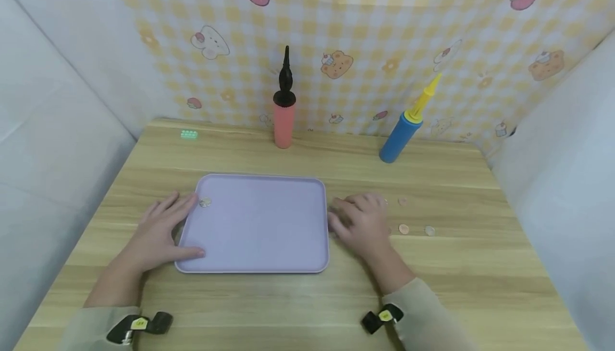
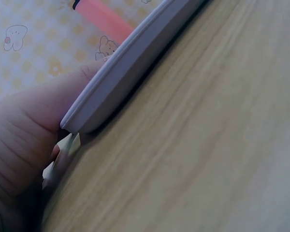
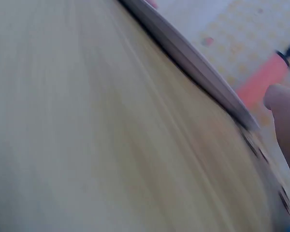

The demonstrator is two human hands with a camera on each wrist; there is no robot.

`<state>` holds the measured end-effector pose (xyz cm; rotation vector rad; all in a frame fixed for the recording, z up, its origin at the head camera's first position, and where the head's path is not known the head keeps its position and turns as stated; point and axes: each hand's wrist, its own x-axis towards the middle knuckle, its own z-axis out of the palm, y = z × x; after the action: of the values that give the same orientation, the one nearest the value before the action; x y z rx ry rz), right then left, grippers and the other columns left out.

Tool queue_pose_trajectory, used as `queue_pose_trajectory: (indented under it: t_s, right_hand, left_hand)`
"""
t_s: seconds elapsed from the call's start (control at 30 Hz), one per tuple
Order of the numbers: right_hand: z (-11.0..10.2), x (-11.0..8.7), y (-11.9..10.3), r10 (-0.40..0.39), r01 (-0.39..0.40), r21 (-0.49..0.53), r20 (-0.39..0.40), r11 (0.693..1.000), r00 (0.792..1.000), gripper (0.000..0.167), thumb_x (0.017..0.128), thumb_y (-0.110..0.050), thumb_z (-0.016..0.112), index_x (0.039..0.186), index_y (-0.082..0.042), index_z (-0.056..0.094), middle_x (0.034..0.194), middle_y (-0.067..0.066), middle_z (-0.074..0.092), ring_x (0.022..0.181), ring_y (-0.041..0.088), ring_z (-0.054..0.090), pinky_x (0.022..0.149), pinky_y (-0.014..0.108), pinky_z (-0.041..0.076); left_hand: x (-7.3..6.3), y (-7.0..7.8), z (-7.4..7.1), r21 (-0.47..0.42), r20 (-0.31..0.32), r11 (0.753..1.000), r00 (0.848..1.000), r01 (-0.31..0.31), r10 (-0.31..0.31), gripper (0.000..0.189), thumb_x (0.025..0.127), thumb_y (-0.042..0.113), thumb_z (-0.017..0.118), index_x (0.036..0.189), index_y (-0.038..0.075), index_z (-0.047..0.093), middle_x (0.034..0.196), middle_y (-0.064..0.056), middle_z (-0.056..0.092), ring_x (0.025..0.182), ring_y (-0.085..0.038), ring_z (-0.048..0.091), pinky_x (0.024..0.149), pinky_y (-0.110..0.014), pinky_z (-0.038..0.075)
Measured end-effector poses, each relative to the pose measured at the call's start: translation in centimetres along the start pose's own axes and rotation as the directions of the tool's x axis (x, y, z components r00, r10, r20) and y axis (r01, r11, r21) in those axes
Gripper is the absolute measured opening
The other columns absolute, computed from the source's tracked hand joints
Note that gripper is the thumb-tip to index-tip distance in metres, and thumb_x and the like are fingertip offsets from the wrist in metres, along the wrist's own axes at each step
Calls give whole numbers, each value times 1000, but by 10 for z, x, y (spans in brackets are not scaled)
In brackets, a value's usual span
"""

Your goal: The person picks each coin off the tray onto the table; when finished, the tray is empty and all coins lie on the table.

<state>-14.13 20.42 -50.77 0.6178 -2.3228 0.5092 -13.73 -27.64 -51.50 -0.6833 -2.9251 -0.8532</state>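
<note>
A pale purple rectangular tray (image 1: 259,223) lies on the table, with one coin (image 1: 205,202) near its upper left corner. My left hand (image 1: 160,231) rests against the tray's left edge, fingers spread along it and the thumb reaching over the rim. In the left wrist view that thumb (image 2: 82,79) shows above the tray's raised side (image 2: 111,96). Just beyond the tray's right edge is my right hand (image 1: 360,220), fingers bent close to the table; I cannot tell if it pinches something. Several coins, among them a copper-coloured coin (image 1: 403,229) and a silvery coin (image 1: 430,230), lie beside it.
A pink balloon pump (image 1: 283,124) with a black nozzle stands behind the tray. To its right a blue pump (image 1: 400,137) with a yellow nozzle leans to the right. A small green studded block (image 1: 189,134) lies at the back left. Patterned cloth (image 1: 336,31) hangs behind the table.
</note>
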Motion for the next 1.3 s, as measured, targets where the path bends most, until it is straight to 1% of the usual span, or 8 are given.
queue_pose_trajectory:
  t_s: [0.1,0.2,0.43,0.57,0.93,1.07,1.17,1.3]
  right_hand:
    - [16,9,-20,-24,21,40,63,999,998,33,90,-39,76,109,-13,84,98,5,76,95,29,65,90,51,50]
    - [29,19,-37,-75,71,55,67,996,995,32,90,-38,78,109,-13,84,97,3,75,95,27,65,89,48,52]
    - [51,39,-76,-212,216,62,-61,974,975,21,89,-30,77,100,-14,85,91,0,75,90,25,67,82,44,55]
    - [62,48,-99,-241,246,75,-65,966,968,17,90,-27,76,96,-14,85,90,-1,74,88,22,65,81,41,54]
    - [97,73,-159,-179,179,23,13,984,984,12,87,-29,79,90,-20,86,90,-5,75,88,17,67,74,34,56]
    - [112,77,-175,-95,91,37,134,995,986,12,89,-31,79,93,-23,86,96,-5,76,93,17,68,79,33,56]
    - [121,82,-189,-1,-6,23,285,1000,959,18,93,-34,76,104,-25,86,106,-4,75,102,17,66,88,35,55]
    - [134,88,-209,119,-101,-63,471,993,874,35,100,-45,67,130,-30,78,128,-1,69,119,20,59,101,39,51]
  left_hand:
    - [0,-1,0,-3,-6,1000,1000,-3,3,128,68,59,97,167,8,34,165,-22,42,157,-54,19,126,-69,-2]
    - [0,0,-1,-7,-12,1000,1000,-6,6,127,68,60,96,167,8,35,165,-22,43,156,-54,20,126,-69,0]
    - [0,0,-1,-7,2,1000,1000,0,0,126,69,61,96,167,9,35,164,-22,44,156,-54,20,125,-70,-1]
    - [-1,0,-1,-14,7,1000,1000,3,-3,126,69,62,95,166,9,36,164,-22,45,156,-54,21,125,-71,-1]
    - [3,5,-5,-2,-17,1000,1000,-5,5,124,68,62,96,164,6,40,163,-21,46,154,-56,24,125,-70,4]
    - [4,5,-4,-5,-5,1000,1000,3,-3,124,69,63,95,164,6,40,163,-21,46,154,-56,24,126,-69,4]
    - [3,3,-5,-10,-5,1000,1000,12,-12,124,69,63,95,164,7,40,163,-22,45,155,-54,23,126,-68,3]
    - [3,0,-2,-16,-11,1000,1000,6,-6,124,68,61,96,164,7,40,162,-23,46,155,-54,24,127,-67,2]
